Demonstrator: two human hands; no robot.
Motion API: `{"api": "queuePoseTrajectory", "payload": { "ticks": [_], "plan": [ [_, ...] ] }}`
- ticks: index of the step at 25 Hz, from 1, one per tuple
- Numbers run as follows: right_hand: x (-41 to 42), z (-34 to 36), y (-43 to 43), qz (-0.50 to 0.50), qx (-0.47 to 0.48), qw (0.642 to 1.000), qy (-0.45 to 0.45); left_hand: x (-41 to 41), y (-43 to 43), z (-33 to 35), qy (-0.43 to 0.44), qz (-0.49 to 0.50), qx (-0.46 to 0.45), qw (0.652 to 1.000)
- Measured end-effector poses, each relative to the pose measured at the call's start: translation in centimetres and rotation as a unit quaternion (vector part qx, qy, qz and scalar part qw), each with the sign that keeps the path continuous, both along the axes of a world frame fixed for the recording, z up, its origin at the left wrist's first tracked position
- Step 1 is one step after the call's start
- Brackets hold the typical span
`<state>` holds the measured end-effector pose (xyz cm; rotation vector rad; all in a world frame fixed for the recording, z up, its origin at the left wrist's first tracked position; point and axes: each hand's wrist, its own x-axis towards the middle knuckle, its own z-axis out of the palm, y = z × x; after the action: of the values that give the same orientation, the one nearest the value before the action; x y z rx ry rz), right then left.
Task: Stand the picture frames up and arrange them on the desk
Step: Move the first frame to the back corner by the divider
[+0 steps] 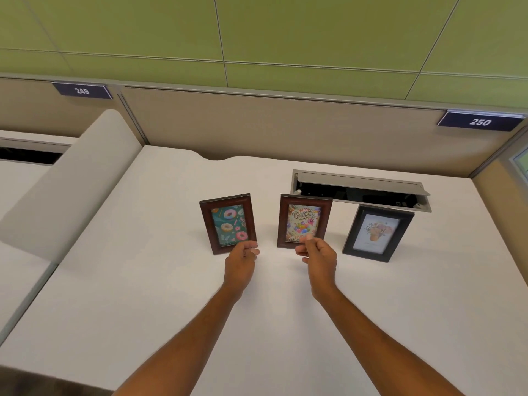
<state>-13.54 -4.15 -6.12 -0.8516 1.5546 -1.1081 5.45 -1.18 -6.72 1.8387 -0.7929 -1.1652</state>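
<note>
Three picture frames stand upright in a row on the white desk (pixel 143 281). The left one is a brown frame with a donut picture (pixel 227 223); my left hand (pixel 243 260) pinches its lower right corner. In the middle stands a brown frame with a Happy Birthday picture (pixel 303 220); my right hand (pixel 320 257) holds its bottom edge with thumb and fingers. The black frame with a flower picture (pixel 378 232) stands alone on the right, tilted slightly, untouched.
An open cable box (pixel 360 191) with a raised grey lid is set into the desk just behind the middle and right frames. A beige partition (pixel 257 124) runs along the back, with number plates 249 and 250. A white divider panel (pixel 71 181) rises at the left.
</note>
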Motion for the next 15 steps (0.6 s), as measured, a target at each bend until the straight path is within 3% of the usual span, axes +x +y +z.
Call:
{"api": "queuePoseTrajectory", "payload": {
  "ticks": [6,10,12,15],
  "plan": [
    [4.0,2.0,-0.3,0.149,0.000,0.988,-0.032,1.8,2.1,2.0,-0.018,0.078,-0.035,0.996],
    [6.7,3.9,-2.3,0.300,0.069,0.951,0.005,4.4,2.4,3.5,-0.033,0.174,-0.057,0.983],
    [8.1,4.8,-3.2,0.327,0.110,0.938,0.024,6.1,1.9,4.1,-0.041,0.196,-0.049,0.978],
    [10.1,4.8,-5.1,0.311,0.097,0.945,0.035,8.5,-0.4,4.7,-0.047,0.174,-0.005,0.984]
  ]
}}
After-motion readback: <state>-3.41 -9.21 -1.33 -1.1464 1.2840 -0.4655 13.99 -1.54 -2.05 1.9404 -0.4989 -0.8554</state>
